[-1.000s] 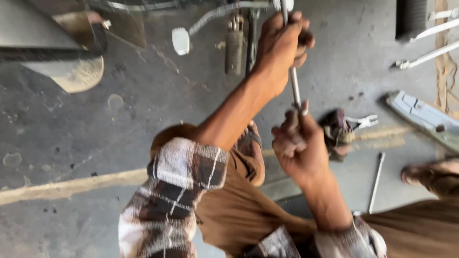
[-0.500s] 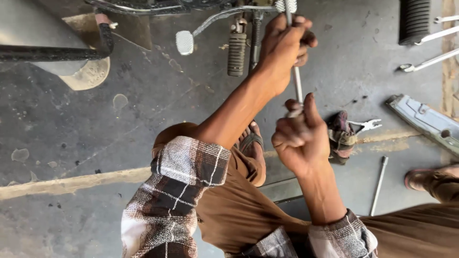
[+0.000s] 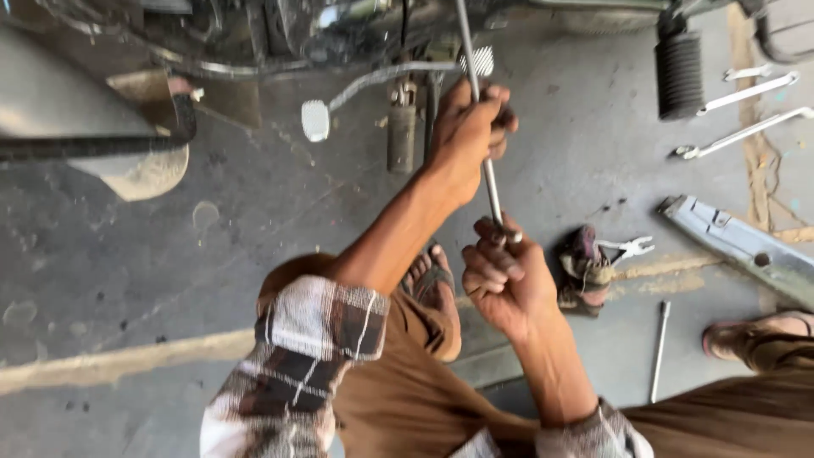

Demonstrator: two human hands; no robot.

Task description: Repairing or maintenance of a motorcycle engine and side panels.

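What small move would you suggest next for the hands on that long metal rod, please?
Probably turn the lower end a little while steadying it above: the left hand grips the long metal rod midway, the right hand holds its bottom end, and its top runs up into the motorcycle.

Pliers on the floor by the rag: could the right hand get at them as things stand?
Probably yes: the pliers lie in the open just beyond the right hand, nothing between them, but its grip is on the metal rod.

I'm looking down on a grey concrete floor (image 3: pixel 170 254), stained and scuffed, with a pale painted line (image 3: pixel 110 360) crossing it low on the left. Daylight falls evenly, brighter toward the right. A motorcycle's underside (image 3: pixel 254 34) fills the top edge, dark and shadowed, its footpeg (image 3: pixel 678 72) hanging down.
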